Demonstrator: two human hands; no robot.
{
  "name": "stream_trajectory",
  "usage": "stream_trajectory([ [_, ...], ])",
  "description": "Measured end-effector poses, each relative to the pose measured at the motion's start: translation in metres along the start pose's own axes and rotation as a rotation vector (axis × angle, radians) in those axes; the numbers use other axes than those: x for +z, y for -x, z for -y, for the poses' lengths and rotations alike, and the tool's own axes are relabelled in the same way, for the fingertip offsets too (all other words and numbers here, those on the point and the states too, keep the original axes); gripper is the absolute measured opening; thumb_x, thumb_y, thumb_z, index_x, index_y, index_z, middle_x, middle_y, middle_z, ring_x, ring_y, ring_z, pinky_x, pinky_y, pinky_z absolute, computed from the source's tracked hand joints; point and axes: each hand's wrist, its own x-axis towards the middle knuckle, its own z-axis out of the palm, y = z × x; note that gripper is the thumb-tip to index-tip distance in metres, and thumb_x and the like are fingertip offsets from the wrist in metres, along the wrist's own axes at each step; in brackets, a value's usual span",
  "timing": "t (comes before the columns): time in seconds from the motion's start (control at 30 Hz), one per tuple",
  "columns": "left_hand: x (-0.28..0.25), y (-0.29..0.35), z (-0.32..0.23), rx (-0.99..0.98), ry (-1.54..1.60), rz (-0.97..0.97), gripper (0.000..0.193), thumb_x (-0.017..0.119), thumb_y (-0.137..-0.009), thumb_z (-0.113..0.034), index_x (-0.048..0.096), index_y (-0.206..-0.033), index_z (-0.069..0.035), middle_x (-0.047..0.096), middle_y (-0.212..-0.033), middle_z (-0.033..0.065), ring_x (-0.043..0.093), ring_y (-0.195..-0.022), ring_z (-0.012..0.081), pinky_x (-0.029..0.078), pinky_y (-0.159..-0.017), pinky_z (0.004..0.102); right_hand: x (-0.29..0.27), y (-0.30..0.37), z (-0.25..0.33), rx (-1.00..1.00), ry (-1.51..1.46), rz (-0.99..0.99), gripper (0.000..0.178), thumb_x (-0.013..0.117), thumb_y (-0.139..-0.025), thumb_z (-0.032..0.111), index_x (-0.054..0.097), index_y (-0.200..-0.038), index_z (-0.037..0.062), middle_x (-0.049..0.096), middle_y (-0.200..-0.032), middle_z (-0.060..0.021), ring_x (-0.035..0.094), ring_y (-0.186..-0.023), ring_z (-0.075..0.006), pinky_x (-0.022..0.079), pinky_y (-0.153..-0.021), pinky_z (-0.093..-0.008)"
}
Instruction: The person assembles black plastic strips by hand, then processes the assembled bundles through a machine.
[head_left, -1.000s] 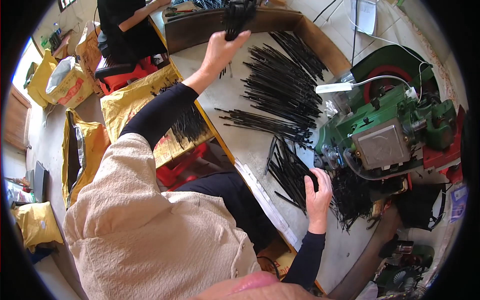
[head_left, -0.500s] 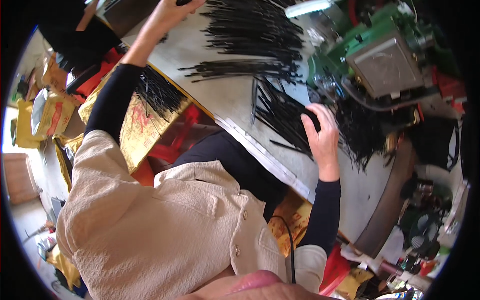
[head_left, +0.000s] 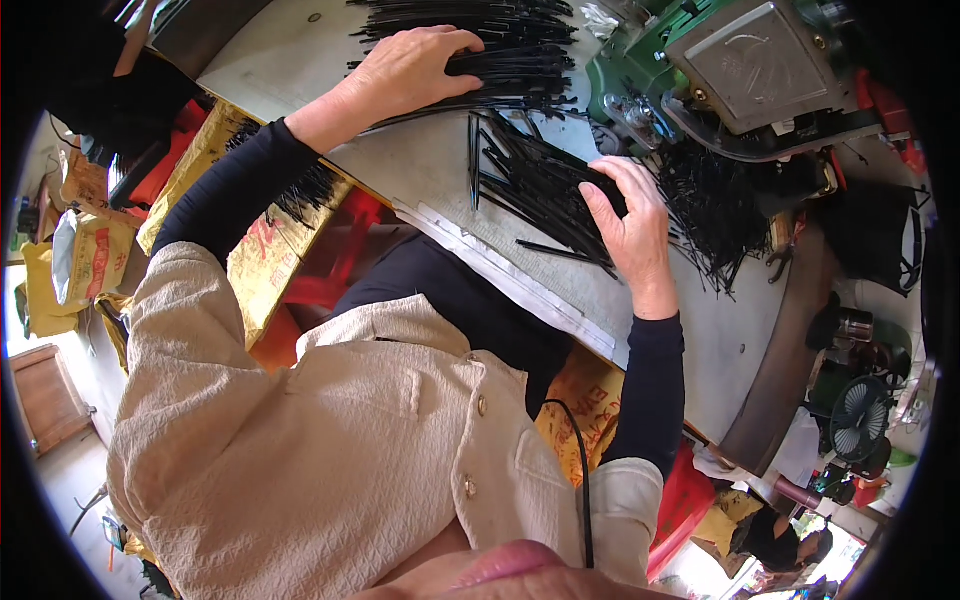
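Note:
My left hand (head_left: 415, 72) rests over a row of thin black strips (head_left: 525, 70) at the far side of the table, thumb and fingers apart, with strips showing between them. Closer in, a looser pile of black strips (head_left: 540, 185) lies askew. My right hand (head_left: 637, 228) curves at the right end of this pile, its thumb spread from the fingers; strips show in the gap, and I see none clearly gripped. Some fingertips of both hands are hidden against the dark strips.
A green machine with a grey metal plate (head_left: 755, 65) stands at the far right. Below it hangs a tangled black bundle (head_left: 715, 215). A white strip (head_left: 500, 270) runs along the table's near edge. Yellow sacks (head_left: 265, 270) sit at the left, and a small fan (head_left: 860, 418) at the right.
My left hand has come from the far left back toward me and right, onto the row of strips. My right hand stays by the loose pile. The view has shifted a little.

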Motion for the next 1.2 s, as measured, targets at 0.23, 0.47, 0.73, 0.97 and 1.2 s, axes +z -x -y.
stream_trajectory([
  [0.23, -0.002, 0.006, -0.01, 0.045, -0.19, 0.027, 0.038, 0.064, -0.084, -0.036, 0.061, -0.111, -0.01, 0.063, -0.103, 0.0082, 0.063, -0.088, 0.0278, 0.051, -0.076, 0.0357, 0.002, 0.0, 0.0, -0.054, -0.002, -0.003, 0.027, 0.067, -0.083, 0.026, 0.064, -0.095, 0.0016, 0.064, -0.098, -0.0128, 0.06, -0.094, -0.0294, 0.048, -0.083, -0.0355],
  [0.47, -0.034, 0.036, -0.034, 0.192, -0.023, 0.231, 0.034, 0.066, -0.077, -0.01, 0.061, -0.111, -0.012, 0.059, -0.086, 0.0054, 0.06, -0.075, 0.025, 0.049, -0.067, 0.0355, 0.002, 0.003, -0.002, -0.02, 0.036, 0.001, 0.029, 0.068, -0.083, 0.027, 0.064, -0.098, 0.0018, 0.064, -0.099, -0.0132, 0.06, -0.095, -0.03, 0.047, -0.084, -0.036],
  [0.73, -0.025, 0.037, -0.048, 0.178, 0.125, 0.368, 0.026, 0.07, -0.078, -0.016, 0.063, -0.101, -0.009, 0.059, -0.081, 0.0061, 0.061, -0.072, 0.0224, 0.049, -0.064, 0.0336, -0.009, 0.007, -0.005, -0.038, 0.093, 0.051, 0.057, 0.062, -0.083, 0.048, 0.056, -0.119, 0.0047, 0.059, -0.119, -0.0141, 0.052, -0.113, -0.0321, 0.038, -0.099, -0.0407],
  [0.97, -0.003, 0.038, -0.058, 0.296, 0.108, 0.243, 0.028, 0.073, -0.077, -0.027, 0.06, -0.089, -0.005, 0.061, -0.079, 0.0078, 0.062, -0.07, 0.0236, 0.05, -0.06, 0.0311, -0.021, 0.033, 0.017, -0.053, 0.125, 0.22, 0.103, 0.072, -0.062, 0.063, 0.033, -0.141, 0.0105, 0.034, -0.144, -0.0149, 0.032, -0.131, -0.0362, 0.026, -0.109, -0.0462],
  [1.2, -0.004, 0.035, -0.068, 0.267, 0.048, 0.236, 0.028, 0.071, -0.079, -0.028, 0.059, -0.086, -0.005, 0.061, -0.073, 0.0092, 0.063, -0.067, 0.0252, 0.05, -0.059, 0.0328, -0.014, 0.036, 0.009, -0.021, 0.145, 0.151, 0.093, 0.073, -0.068, 0.054, 0.034, -0.141, 0.0104, 0.036, -0.142, -0.017, 0.033, -0.131, -0.036, 0.028, -0.109, -0.0464],
])
